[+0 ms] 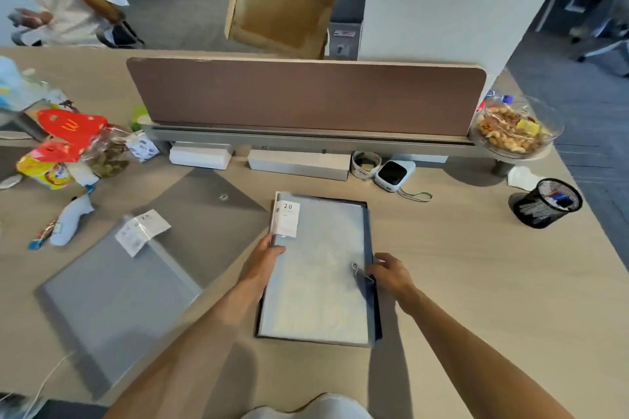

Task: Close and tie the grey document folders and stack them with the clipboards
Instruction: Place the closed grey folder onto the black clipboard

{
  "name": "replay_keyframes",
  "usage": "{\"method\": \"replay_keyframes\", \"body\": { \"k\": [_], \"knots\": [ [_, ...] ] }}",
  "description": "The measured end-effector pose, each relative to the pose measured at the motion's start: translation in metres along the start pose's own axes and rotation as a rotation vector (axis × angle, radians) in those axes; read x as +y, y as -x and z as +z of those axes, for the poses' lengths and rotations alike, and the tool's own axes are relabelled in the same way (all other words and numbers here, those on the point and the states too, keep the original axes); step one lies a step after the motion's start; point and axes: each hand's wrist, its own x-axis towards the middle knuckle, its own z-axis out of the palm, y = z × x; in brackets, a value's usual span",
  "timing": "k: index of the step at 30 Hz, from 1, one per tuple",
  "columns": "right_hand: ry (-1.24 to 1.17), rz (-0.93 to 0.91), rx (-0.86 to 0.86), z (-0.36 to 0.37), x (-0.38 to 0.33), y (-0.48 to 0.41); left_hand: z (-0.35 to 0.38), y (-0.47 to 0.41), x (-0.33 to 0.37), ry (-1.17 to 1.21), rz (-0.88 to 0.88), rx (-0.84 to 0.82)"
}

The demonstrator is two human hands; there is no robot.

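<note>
A closed grey document folder lies in the middle of the desk on a dark clipboard whose edges show around it. It carries a white "20" label at its top left. My left hand grips the folder's left edge. My right hand pinches the folder's tie flap beside its round button on the right edge. A second grey folder lies open to the left, its flap spread toward the back, with its own "20" label.
A brown divider screen crosses the back of the desk. Snack packets crowd the left. A black mesh cup and a bowl of nuts stand right. White boxes, a tape roll and a small device sit below the divider.
</note>
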Motion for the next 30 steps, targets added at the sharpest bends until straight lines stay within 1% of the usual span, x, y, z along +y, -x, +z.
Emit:
{"method": "replay_keyframes", "body": {
  "k": [3, 6, 8, 10, 13, 14, 17, 21, 27, 29, 30],
  "knots": [
    [0.062, -0.007, 0.018, 0.010, -0.003, 0.007, -0.016, -0.013, -0.002, 0.015, -0.017, 0.001],
    [0.036, 0.005, 0.072, 0.016, -0.002, 0.010, -0.021, -0.028, -0.009, -0.031, -0.047, -0.079],
    [0.033, 0.020, 0.066, 0.020, -0.002, 0.011, -0.022, -0.046, -0.021, -0.079, -0.052, -0.128],
    [0.053, 0.037, 0.071, 0.022, -0.003, 0.013, -0.019, -0.070, -0.032, -0.115, -0.047, -0.136],
    [0.062, 0.066, 0.128, 0.012, 0.004, 0.015, -0.002, -0.116, -0.055, -0.108, -0.052, -0.183],
    [0.060, 0.074, 0.144, 0.006, 0.009, 0.014, 0.005, -0.118, -0.056, -0.123, -0.064, -0.201],
    [0.026, 0.116, 0.193, -0.020, 0.021, 0.014, 0.035, -0.083, -0.034, -0.153, -0.063, -0.204],
    [-0.062, 0.155, 0.253, -0.058, 0.028, 0.017, 0.070, -0.022, 0.003, -0.143, -0.010, -0.253],
    [-0.118, 0.150, 0.228, -0.093, 0.057, -0.004, 0.097, -0.015, 0.008, -0.066, 0.002, -0.292],
    [-0.069, 0.130, 0.225, -0.096, 0.053, -0.001, 0.097, -0.022, 0.000, -0.041, -0.021, -0.277],
    [-0.003, 0.103, 0.218, -0.095, 0.047, 0.003, 0.095, -0.021, -0.002, -0.049, -0.039, -0.257]
  ]
}}
